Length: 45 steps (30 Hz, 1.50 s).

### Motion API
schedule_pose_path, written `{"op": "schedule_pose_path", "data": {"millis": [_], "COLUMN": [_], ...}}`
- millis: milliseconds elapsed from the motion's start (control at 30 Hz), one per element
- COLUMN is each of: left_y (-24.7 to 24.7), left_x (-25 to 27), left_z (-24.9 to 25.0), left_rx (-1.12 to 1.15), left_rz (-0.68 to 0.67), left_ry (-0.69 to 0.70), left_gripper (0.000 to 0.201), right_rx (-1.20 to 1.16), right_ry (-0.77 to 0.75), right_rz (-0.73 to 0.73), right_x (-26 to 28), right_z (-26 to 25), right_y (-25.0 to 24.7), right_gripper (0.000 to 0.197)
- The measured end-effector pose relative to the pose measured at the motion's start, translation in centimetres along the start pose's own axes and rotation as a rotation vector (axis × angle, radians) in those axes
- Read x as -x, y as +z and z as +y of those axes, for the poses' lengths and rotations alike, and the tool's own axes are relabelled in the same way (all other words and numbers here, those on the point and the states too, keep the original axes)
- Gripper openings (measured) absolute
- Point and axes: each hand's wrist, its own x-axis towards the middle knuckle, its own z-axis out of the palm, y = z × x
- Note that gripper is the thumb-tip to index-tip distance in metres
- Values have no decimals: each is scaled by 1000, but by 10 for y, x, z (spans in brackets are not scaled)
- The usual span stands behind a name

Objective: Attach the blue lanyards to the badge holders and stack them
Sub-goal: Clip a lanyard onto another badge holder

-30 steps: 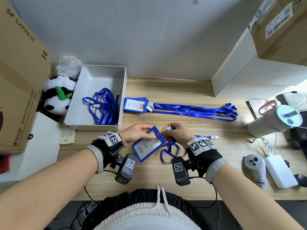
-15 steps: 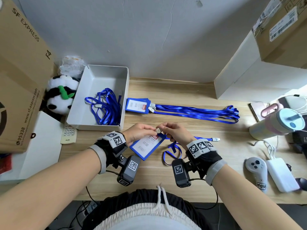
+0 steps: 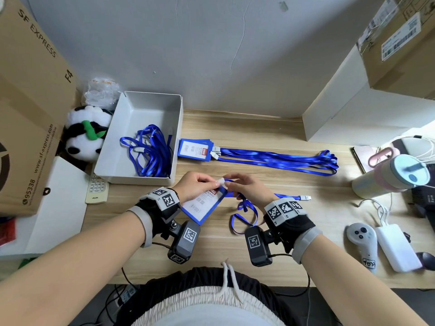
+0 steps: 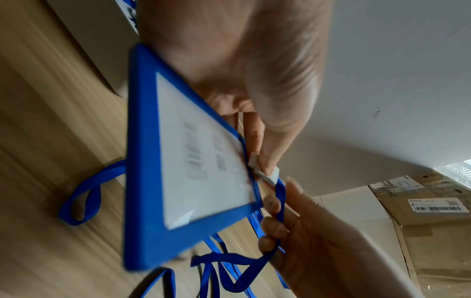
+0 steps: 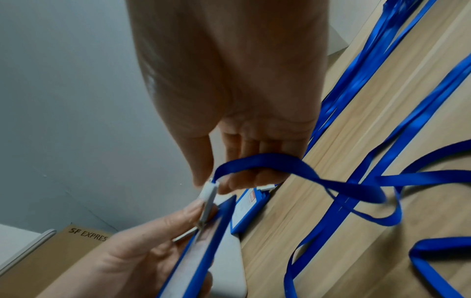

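With the left hand (image 3: pixel 196 188) pinching the badge holder (image 3: pixel 203 205) above the bench (image 3: pixel 294 243) and the right hand's (image 3: pixel 247 190) fingers (image 5: pixel 203 171) pinching the lanyard (image 5: pixel 344 187) clip (image 3: pixel 220 181) at its top edge, the clip may miss the slot or slip free, since the holder hangs tilted.

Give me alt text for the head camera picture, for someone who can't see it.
Two hands meet over a wooden desk: the left hand holds a blue badge holder while the right hand pinches a blue lanyard's white clip at its top edge. Behind them lie a stack of finished badges and a grey tray of lanyards.
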Motion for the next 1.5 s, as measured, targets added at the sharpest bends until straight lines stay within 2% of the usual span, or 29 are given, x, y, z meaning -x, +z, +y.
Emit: {"op": "schedule_pose_path", "data": {"millis": [67, 133, 233, 300, 367, 433, 500, 600, 667, 800, 1033, 1167, 1367, 1500], "left_y": [-6, -15, -28, -35, -40, -44, -46, -46, -47, -51, -69, -78, -90, -96], "left_x": [-2, -3, -2, 0, 3, 7, 10, 15, 18, 23, 25, 25, 23, 21], "left_z": [-2, -8, -20, -30, -41, -53, -62, -72, -75, -73, -87, -95, -103, -107], "left_rx": [28, 49, 67, 93, 86, 89, 109, 88, 80, 181, 188, 173, 252, 260], "left_rz": [83, 158, 245, 301, 322, 307, 291, 288, 297, 290, 328, 311, 281, 260], "left_ry": [-30, -58, -86, -97, -117, -147, -181, -203, -200, -206, -279, -328, -382, -392], "left_gripper": [19, 20, 21, 22, 22, 23, 27, 28, 27, 31, 28, 26, 22, 24], "right_rx": [102, 266, 402, 475, 548, 608, 527, 75, -92, -73, 45, 24, -30, -36], "right_ry": [70, 130, 149, 153, 167, 158, 102, 65, 8, -129, -319, -384, -407, -302], "right_rz": [-16, 1, 233, 407, 462, 437, 332, 76, -2, -71, -82, -72, -46, -21], "right_x": [1, 2, 4, 4, 5, 5, 3, 4, 1, -7, -32, -61, -100, -127], "right_z": [3, 8, 15, 14, 7, -5, -19, -42, -54, -84, -158, -192, -217, -198], "right_y": [-5, -12, -22, -30, -38, -43, -45, -40, -33, -9, 41, 68, 95, 108], "right_gripper": [27, 24, 6, 7, 13, 15, 17, 19, 22, 23, 21, 20, 21, 16]}}
